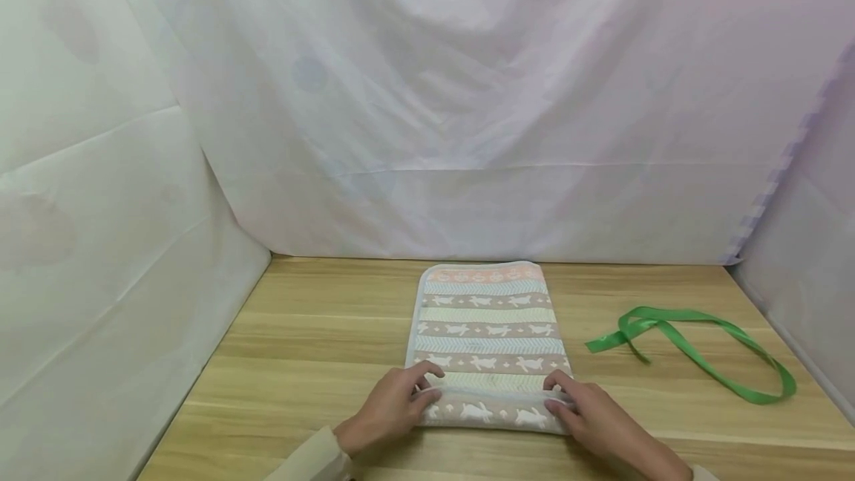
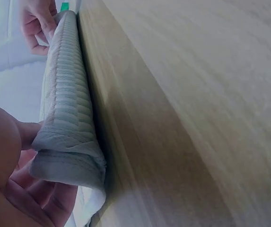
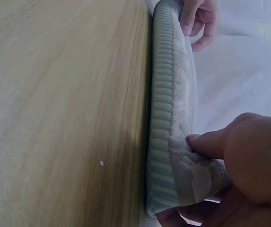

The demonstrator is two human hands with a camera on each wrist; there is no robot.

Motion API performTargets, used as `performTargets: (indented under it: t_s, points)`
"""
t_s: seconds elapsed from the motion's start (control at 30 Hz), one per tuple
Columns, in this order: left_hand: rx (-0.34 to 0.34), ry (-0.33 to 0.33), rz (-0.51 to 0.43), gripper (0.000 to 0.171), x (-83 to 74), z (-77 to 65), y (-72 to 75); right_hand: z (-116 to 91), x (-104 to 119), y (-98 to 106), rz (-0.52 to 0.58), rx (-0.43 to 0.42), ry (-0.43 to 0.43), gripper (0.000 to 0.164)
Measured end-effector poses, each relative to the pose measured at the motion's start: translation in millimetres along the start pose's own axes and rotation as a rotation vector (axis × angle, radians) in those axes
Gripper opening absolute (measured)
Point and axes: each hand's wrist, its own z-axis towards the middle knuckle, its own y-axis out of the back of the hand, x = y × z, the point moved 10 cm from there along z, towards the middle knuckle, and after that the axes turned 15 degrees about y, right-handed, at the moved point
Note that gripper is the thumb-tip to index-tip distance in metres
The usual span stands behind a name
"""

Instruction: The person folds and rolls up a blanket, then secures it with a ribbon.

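Note:
A quilted cloth [image 1: 490, 332] with pastel stripes and white animal figures lies lengthwise on the table, its near end turned up into a thick fold [image 1: 490, 413]. My left hand [image 1: 394, 405] grips the left end of this fold, thumb on the near side. At the opposite end, my right hand [image 1: 591, 413] holds the fold between thumb and fingers. The left wrist view shows layered grey edging [image 2: 69, 165] by the left fingers. In the right wrist view, the right thumb [image 3: 208, 143] presses into the fabric, while some fingers are partly hidden beneath it.
A green ribbon [image 1: 668, 313] lies in a loose loop on the table to the right of the cloth. The wooden tabletop [image 1: 320, 332] is bounded by white fabric drapes [image 1: 467, 95] at the back and both sides. A tiny white speck [image 3: 101, 163] is on the wood.

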Motion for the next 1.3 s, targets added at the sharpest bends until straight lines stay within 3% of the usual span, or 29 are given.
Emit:
performTargets:
  t_s: [0.3,0.53,0.9,1.13,1.3]
  points:
    - [0.055,0.081,-0.079,0.033,15.6,5.6,-6.8,1.1,-3.2,-1.0,-0.020,-0.035,-0.049,0.021]
    - [0.098,0.117,-0.149,0.037,23.9,8.2,-12.2,1.9,-8.6,-6.4,-0.022,-0.004,-0.137,0.024]
    - [0.071,0.139,-0.127,0.028,25.0,9.0,-13.5,1.4,-8.3,-5.7,-0.064,-0.018,-0.183,0.028]
    - [0.062,0.161,-0.051,0.029,22.2,9.1,-14.5,2.4,-8.8,-3.4,-0.113,-0.013,-0.222,0.032]
    - [0.039,0.120,0.007,0.027,14.2,8.3,-12.3,7.0,-4.9,1.5,-0.202,-0.010,-0.204,0.035]
